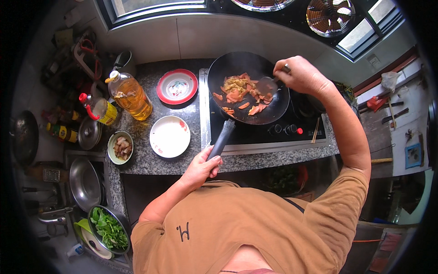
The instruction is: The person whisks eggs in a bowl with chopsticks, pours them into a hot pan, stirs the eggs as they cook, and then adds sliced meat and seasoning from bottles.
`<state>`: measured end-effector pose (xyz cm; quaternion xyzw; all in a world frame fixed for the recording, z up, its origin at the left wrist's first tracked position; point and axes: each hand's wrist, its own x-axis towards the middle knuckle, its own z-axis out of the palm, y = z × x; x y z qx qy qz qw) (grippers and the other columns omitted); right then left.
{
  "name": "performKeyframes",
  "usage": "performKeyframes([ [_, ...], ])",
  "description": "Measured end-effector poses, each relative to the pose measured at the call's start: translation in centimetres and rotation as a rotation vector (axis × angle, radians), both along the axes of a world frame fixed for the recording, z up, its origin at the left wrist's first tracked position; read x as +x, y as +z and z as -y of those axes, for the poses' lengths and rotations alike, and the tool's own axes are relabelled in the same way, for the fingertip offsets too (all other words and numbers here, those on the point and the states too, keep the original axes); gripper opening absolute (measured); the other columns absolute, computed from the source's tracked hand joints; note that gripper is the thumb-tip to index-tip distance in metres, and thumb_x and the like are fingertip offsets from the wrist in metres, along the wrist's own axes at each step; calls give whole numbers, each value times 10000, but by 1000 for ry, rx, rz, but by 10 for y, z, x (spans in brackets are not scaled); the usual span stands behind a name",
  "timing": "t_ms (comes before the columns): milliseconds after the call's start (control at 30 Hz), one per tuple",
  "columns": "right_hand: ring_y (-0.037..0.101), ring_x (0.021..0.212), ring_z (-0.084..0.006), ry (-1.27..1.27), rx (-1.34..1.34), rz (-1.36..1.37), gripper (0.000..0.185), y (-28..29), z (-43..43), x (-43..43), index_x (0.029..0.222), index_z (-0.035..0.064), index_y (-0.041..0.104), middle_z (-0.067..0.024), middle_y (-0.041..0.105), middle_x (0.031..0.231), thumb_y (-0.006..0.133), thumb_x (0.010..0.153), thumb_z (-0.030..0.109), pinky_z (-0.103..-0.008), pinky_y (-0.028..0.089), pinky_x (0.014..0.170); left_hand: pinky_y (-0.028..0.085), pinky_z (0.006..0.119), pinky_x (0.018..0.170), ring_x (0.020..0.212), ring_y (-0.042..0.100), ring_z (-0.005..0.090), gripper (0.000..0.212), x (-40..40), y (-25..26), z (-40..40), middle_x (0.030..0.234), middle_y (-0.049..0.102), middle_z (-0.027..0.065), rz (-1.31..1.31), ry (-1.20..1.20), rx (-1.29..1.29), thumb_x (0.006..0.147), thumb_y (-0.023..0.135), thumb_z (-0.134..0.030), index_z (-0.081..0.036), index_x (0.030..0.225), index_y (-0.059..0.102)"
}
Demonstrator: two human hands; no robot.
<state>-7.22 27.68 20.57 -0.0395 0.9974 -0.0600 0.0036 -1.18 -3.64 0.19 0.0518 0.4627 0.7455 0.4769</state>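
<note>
My left hand (pixel 202 166) grips the black handle (pixel 223 138) of a dark wok (pixel 219 68) on the cooktop. Over the wok's right rim, my right hand (pixel 301 75) is closed around the handle of a metal spatula (pixel 267 86). The spatula's blade rests against the food in the pan. That food is a mix of orange slices (pixel 236 95), perhaps carrot or sausage, and yellow-brown pieces that look like scrambled egg (pixel 234 83). Most of it lies in the wok's middle, with some slices nearer the front.
Left of the cooktop (pixel 253 135) stand a white plate (pixel 170 137), a red-rimmed enamel plate (pixel 177 86), a bowl of sliced meat (pixel 121 147) and a large oil bottle (pixel 131 97). A pot of leafy greens (pixel 108 226) sits by the sink. Chopsticks (pixel 315 130) lie at the cooktop's right.
</note>
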Motion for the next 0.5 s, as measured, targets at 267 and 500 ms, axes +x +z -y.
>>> performKeyframes([
  [267, 669, 627, -185, -664, -731, -37, 193, -36, -89, -14, 922, 18, 644, -116, 652, 737, 538, 834, 153, -293, 549, 539, 360, 176, 487, 569, 446, 34, 275, 0, -1, -2, 833, 523, -1, -4, -23, -12, 947, 521, -139, -59, 1201, 456],
  [500, 666, 674, -145, -301, -817, -86, 202, -34, -67, -19, 982, 26, 652, -81, 667, 776, 576, 893, 191, -274, 548, 602, 359, 178, 488, 569, 445, 38, 283, 2, -3, 1, 833, 520, 0, 17, 15, 4, 948, 526, -143, -60, 1209, 453],
])
